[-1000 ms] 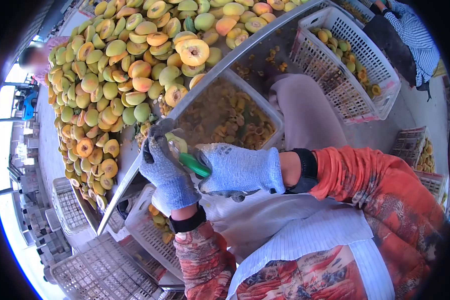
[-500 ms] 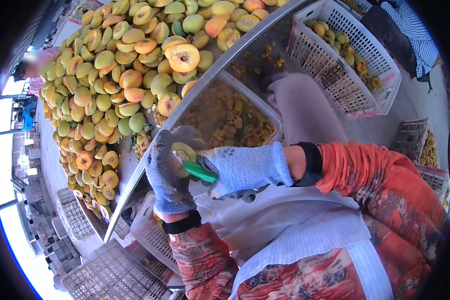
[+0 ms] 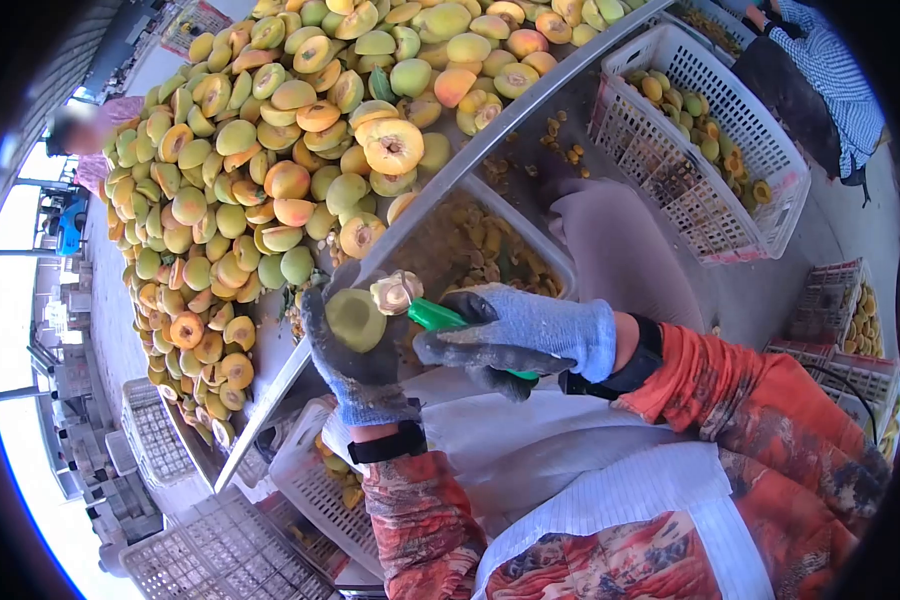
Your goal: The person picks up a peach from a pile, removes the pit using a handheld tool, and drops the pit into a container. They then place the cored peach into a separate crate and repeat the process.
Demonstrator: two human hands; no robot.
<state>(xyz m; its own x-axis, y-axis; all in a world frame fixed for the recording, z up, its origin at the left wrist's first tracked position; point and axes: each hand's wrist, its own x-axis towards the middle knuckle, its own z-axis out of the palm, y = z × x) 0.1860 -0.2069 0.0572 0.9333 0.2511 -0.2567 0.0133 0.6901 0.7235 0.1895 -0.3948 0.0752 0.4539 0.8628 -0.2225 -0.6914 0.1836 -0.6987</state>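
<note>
My left hand point(image 3: 362, 378), in a blue and grey work glove, holds a greenish-yellow peach half point(image 3: 356, 320) between thumb and fingers. Beside the fruit, my gloved right hand point(image 3: 515, 335) is closed around a green-handled pitting tool point(image 3: 436, 315). A pale brown peach pit point(image 3: 397, 291) with flesh on it sits at the tool's tip, next to the peach half; the metal end is hidden behind it. Both hands are over the near edge of the metal table point(image 3: 425, 185), close to a bin of scraps point(image 3: 560, 255).
Halved peaches point(image 3: 270, 190) are heaped across the table. A white crate point(image 3: 700, 150) with peach halves stands on the floor to the right, with smaller crates point(image 3: 830, 300) behind. More crates point(image 3: 220, 545) are at lower left. Other people point(image 3: 830, 80) are at the far edges.
The pit has come out of the peach half and now rests at the tool's tip. My right hand has drawn slightly right, away from the left. The view has shifted a little.
</note>
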